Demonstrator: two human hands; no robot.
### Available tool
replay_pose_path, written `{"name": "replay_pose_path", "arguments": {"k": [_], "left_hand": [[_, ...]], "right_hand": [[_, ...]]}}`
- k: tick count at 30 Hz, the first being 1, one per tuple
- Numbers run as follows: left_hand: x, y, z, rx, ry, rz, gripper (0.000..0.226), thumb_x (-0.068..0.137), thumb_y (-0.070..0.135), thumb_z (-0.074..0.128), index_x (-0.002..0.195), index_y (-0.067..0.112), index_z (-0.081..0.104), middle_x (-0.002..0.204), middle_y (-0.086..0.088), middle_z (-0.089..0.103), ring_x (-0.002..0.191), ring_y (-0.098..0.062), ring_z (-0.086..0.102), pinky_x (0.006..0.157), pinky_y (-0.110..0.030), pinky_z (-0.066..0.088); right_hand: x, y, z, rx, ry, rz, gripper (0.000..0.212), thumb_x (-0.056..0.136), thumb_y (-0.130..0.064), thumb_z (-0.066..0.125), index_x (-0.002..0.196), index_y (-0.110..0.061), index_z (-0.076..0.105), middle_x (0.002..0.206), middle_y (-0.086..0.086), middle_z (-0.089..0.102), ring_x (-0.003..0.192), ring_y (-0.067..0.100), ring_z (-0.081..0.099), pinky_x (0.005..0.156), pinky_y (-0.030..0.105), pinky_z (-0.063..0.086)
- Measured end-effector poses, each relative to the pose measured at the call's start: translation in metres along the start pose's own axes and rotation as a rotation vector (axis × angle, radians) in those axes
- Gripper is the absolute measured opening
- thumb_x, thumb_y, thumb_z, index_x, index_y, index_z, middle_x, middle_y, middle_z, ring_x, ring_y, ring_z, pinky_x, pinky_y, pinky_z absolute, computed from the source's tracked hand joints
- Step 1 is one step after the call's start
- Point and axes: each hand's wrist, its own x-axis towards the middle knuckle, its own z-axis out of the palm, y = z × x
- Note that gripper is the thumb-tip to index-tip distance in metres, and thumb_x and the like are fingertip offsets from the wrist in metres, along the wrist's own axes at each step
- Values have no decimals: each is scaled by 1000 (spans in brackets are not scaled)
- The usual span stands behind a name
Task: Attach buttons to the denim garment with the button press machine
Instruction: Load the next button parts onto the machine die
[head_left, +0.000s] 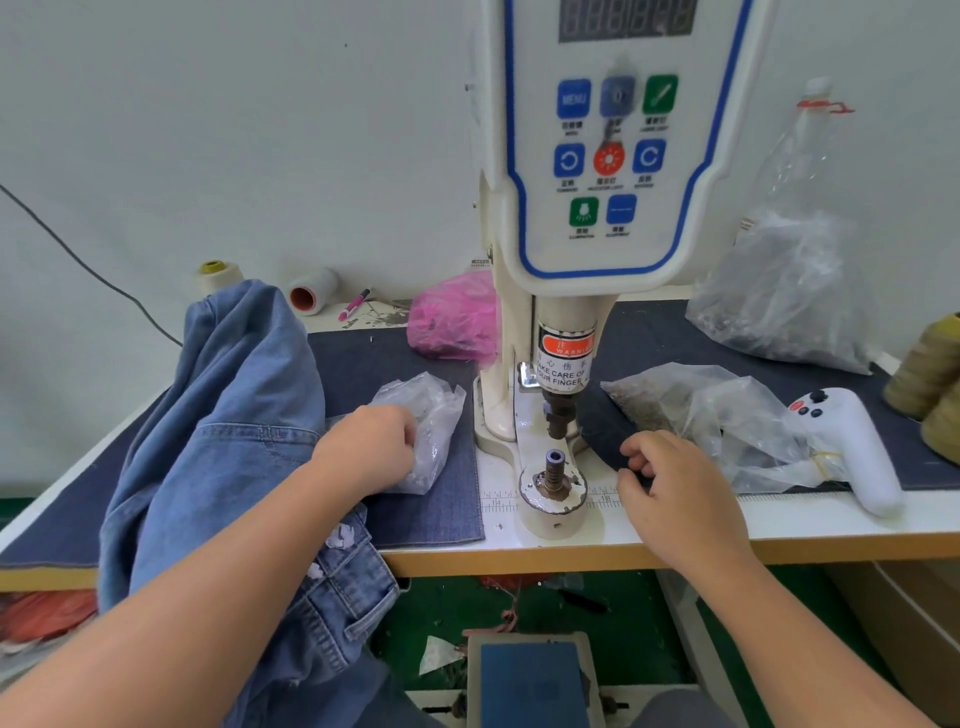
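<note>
Denim garment hangs over the table's front edge at 9 o'clock of the press. Left hand, fingers curled, reaches into a clear bag; what they grip is hidden. Right hand pinches dark cloth at 3 o'clock of the die.

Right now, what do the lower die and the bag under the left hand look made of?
Lower die: looks like metal, dull grey and worn, with a purplish tip. Bag: thin clear plastic film, crinkled and glossy, see-through; the left hand rests on it.
</note>
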Motion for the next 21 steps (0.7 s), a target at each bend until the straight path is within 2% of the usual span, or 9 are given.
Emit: {"name": "replay_pose_path", "arguments": {"k": [3, 7, 9, 13, 17, 19, 21], "left_hand": [[1, 0, -5, -16, -33, 36, 30, 84, 13, 48, 98, 33, 65, 100, 4, 68, 94, -20, 61, 80, -34, 54], [2, 0, -4, -17, -9, 74, 24, 82, 12, 51, 79, 35, 61, 85, 8, 64, 84, -17, 59, 71, -30, 51], [3, -3, -1, -90, 67, 61, 22, 86, 16, 53, 79, 36, 60, 84, 11, 63, 84, -16, 60, 73, -29, 51], [2, -6, 2, -216, 236, 46, 22, 95, 16, 52, 101, 26, 69, 88, 9, 67, 87, -16, 63, 73, -27, 48], [-4, -1, 1, -370, 345, 83, 27, 98, 12, 47, 117, 23, 64, 91, 9, 71, 85, -14, 65, 78, -33, 52], [-11, 6, 1, -527, 406, 133, 20, 98, 14, 52, 111, 26, 61, 86, 13, 72, 80, -6, 66, 72, -29, 51], [-23, 17, 2, -727, 415, 191, 14, 95, 16, 60, 96, 30, 61, 80, 12, 73, 76, -1, 67, 67, -19, 48]], "right_hand": [[0, 1, 1, -2, 4, -3, 17, 88, -19, 64, 104, -22, 65, 88, -13, 56, 82, 8, 52, 69, 23, 44], [0, 1, 1, 1, 3, -4, 17, 87, -19, 65, 104, -22, 65, 88, -12, 57, 82, 8, 53, 69, 24, 45], [0, 1, 0, 6, 8, -5, 17, 88, -19, 65, 104, -22, 65, 88, -12, 57, 82, 8, 52, 69, 24, 45], [-1, 1, 0, 0, 14, -13, 16, 88, -19, 64, 103, -21, 65, 87, -12, 57, 81, 7, 52, 68, 21, 41], [-1, 2, 0, 7, 11, -12, 16, 88, -19, 64, 103, -21, 65, 86, -12, 56, 81, 8, 52, 68, 23, 44], [-1, 1, 1, 9, 12, -11, 16, 88, -19, 64, 103, -22, 65, 86, -12, 56, 81, 7, 52, 69, 24, 45], [0, 1, 1, 6, 13, -8, 16, 88, -20, 64, 103, -23, 65, 86, -13, 56, 81, 7, 52, 68, 23, 44]]}}
